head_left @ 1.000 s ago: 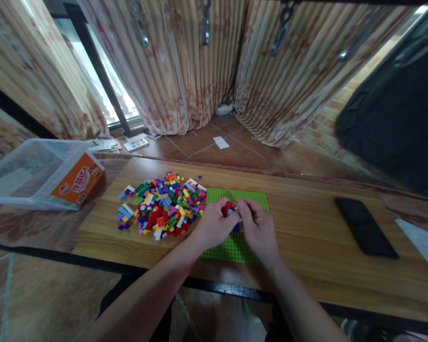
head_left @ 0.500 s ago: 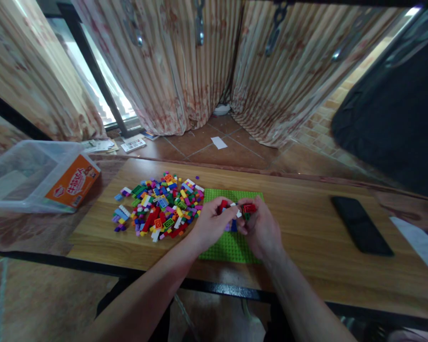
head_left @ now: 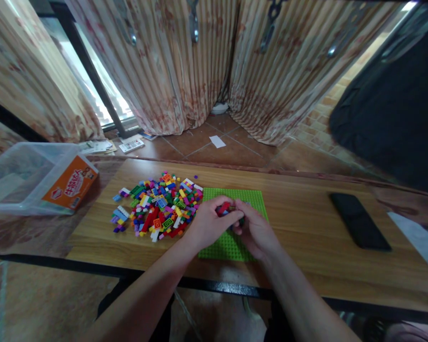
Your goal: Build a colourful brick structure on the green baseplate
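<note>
My left hand [head_left: 213, 222] and my right hand [head_left: 254, 226] meet above a green studded baseplate [head_left: 231, 251]. Between them is a small cluster of toy bricks [head_left: 225, 207]; a red part shows at the left hand's fingers, and a dark green bit peeks out near the right fingertips. Both hands are closed around this cluster, the left thumb pressing across it. Most of the cluster is hidden by the fingers. Left of the baseplate lies a loose pile of many-coloured toy bricks [head_left: 159, 202].
A clear plastic bin [head_left: 32, 180] with an orange label stands at the left end of the wooden table [head_left: 299, 228]. On the right are a black phone [head_left: 359, 222] and white paper [head_left: 415, 237]. Patterned curtains [head_left: 171, 71] hang beyond the table.
My hands have drawn closer together and turned, so the white and red bricks seen between them before are now mostly covered. The camera view has shifted slightly.
</note>
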Action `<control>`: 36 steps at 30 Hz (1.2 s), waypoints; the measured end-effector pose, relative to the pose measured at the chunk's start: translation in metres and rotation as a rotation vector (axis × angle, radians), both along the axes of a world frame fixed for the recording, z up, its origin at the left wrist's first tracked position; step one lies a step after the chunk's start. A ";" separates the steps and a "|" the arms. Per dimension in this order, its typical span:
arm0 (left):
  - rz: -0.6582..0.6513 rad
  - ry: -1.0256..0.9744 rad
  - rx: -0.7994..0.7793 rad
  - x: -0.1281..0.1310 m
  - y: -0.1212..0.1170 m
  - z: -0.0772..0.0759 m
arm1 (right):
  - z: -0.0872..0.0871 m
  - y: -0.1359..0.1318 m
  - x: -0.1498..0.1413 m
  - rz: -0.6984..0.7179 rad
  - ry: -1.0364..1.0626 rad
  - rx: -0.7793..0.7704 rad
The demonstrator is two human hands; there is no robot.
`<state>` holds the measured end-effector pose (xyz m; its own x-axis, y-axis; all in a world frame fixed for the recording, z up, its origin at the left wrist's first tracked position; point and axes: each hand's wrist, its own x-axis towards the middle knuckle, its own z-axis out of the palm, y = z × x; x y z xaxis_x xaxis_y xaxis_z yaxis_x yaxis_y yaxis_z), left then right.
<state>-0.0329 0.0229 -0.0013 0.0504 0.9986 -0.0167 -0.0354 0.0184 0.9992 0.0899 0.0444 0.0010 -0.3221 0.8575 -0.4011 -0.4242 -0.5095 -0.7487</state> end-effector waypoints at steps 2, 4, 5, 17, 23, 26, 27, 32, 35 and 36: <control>0.047 -0.116 -0.058 0.000 0.002 0.003 | 0.002 0.001 0.002 0.000 0.072 -0.070; 0.134 -0.229 -0.125 0.000 0.004 0.004 | 0.003 0.003 0.003 -0.003 0.100 -0.114; 0.182 -0.271 -0.153 -0.001 0.005 0.004 | 0.003 0.003 0.004 -0.008 0.098 -0.124; 0.225 -0.115 -0.085 0.003 0.002 0.003 | 0.002 -0.007 -0.007 0.073 -0.265 0.120; 0.189 -0.177 -0.136 0.004 0.003 0.002 | 0.001 -0.005 -0.002 0.109 -0.252 0.170; 0.169 -0.181 -0.147 0.004 0.003 0.003 | 0.000 -0.006 -0.001 0.106 -0.233 0.186; 0.171 -0.201 -0.148 0.004 0.004 0.003 | 0.001 -0.006 -0.002 0.112 -0.228 0.188; 0.239 -0.431 -0.208 0.001 0.004 0.002 | 0.007 -0.006 -0.001 0.129 -0.090 0.150; 0.306 -0.522 -0.257 -0.002 0.006 0.003 | 0.012 -0.005 0.003 0.123 0.067 0.044; 0.323 -0.529 -0.265 -0.003 0.006 0.003 | 0.014 -0.004 0.005 0.119 0.097 0.009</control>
